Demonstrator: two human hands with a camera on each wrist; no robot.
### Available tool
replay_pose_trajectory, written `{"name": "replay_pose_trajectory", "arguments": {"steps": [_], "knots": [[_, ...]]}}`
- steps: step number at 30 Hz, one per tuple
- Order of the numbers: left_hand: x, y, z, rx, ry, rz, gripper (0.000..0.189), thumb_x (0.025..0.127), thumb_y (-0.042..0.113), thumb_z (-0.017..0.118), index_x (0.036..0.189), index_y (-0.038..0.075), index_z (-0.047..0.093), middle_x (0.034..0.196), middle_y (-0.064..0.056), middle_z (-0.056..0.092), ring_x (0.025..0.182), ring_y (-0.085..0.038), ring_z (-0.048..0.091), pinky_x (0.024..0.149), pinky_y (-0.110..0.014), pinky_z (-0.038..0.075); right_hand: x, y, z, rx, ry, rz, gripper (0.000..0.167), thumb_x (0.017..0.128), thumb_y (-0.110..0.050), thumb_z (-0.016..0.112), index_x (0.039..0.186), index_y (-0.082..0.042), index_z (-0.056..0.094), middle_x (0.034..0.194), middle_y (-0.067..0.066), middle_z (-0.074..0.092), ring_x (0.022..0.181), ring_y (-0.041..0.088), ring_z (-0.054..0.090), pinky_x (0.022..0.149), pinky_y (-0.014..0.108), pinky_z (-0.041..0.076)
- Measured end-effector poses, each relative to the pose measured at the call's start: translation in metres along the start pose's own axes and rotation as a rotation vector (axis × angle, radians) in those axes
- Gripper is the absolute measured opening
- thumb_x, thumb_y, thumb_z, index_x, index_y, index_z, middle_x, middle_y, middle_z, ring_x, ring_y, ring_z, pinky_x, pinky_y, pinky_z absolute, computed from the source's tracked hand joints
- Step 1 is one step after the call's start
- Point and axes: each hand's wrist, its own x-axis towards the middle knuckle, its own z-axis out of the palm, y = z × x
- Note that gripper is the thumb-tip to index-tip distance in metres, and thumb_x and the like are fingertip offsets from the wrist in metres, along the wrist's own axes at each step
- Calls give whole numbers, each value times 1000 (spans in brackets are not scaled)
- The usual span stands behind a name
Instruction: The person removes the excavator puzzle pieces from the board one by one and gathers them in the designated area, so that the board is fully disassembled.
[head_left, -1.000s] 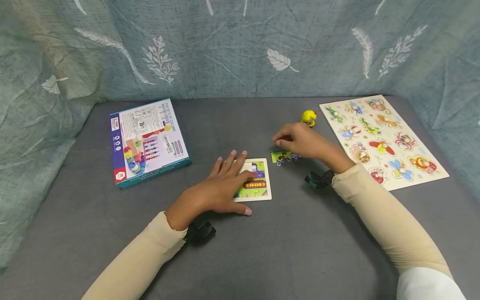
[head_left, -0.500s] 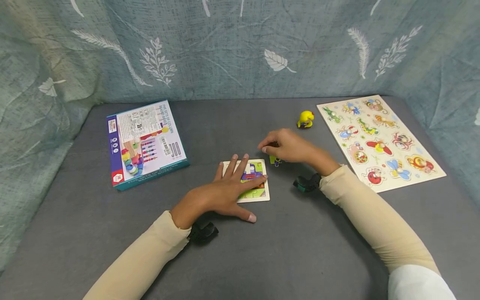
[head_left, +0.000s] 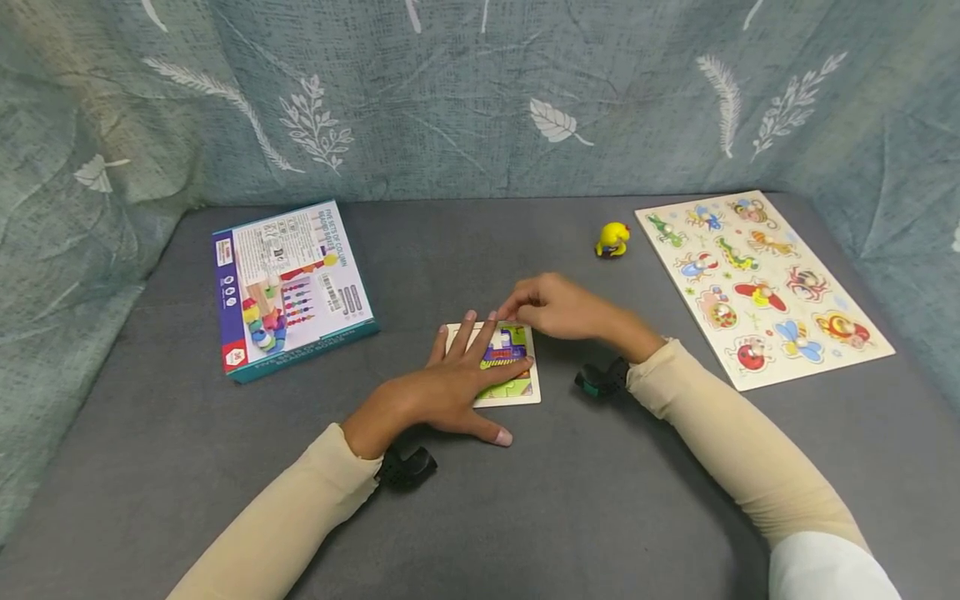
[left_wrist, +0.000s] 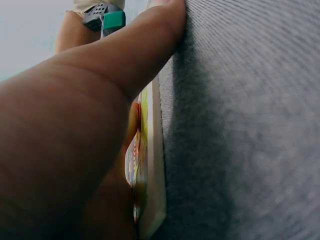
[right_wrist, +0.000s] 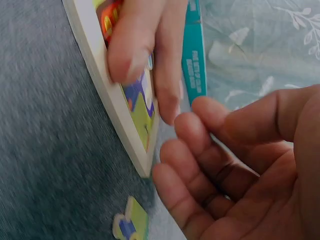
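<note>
My left hand (head_left: pixel 442 387) lies flat, fingers straight, pressing the small puzzle board (head_left: pixel 517 385) onto the grey tabletop (head_left: pixel 570 500); my right hand (head_left: pixel 558 307) hovers at the board's far right corner, fingers loosely curled and holding nothing; in the right wrist view a loose puzzle piece (right_wrist: pixel 131 223) lies on the tabletop just beside the board; a boxed toy set (head_left: pixel 288 283) sits well left, a yellow duck (head_left: pixel 612 239) and an insect peg puzzle (head_left: pixel 757 283) to the right.

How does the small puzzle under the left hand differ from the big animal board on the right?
The small puzzle is roughly square and compact, the animal board long and far larger. The left hand presses flat on the small puzzle; the animal board lies untouched. The animal board's pieces carry pegs; none show on the small puzzle. Both lie flat.
</note>
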Motion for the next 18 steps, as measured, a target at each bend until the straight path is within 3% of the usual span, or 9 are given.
{"name": "replay_pose_trajectory", "arguments": {"steps": [9, 18], "knots": [[-1, -1, 0, 2, 6, 4, 94, 78, 70, 65, 154, 41, 19, 156, -8, -30, 137, -31, -35, 106, -57, -18, -1, -2, 2, -31, 13, 13, 24, 91, -4, 53, 103, 1, 73, 98, 7, 68, 77, 15, 56, 67, 30, 45], [-1, -2, 1, 15, 13, 5, 94, 77, 72, 64, 154, 43, 19, 156, -9, -30, 136, -33, -36, 106, -58, -18, 1, -4, 2, -45, -56, 19, 26, 92, -4, 51, 105, 0, 73, 100, 6, 68, 86, 15, 61, 75, 33, 48]]}}
